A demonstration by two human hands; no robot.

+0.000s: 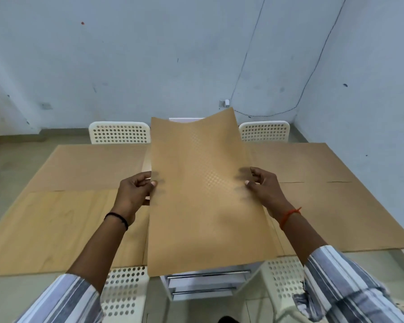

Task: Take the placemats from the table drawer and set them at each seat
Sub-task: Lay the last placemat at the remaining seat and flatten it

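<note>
Your left hand and right hand each pinch a side edge of the placemat, held above the worktop. It sags; release unevenly and it likely lands crooked.

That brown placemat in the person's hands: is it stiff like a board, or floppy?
Probably floppy and light. The placemat sags in the middle and its far edge curls, though the left hand and right hand pinch only its side edges. It looks thin, so a push would likely buckle it.
</note>
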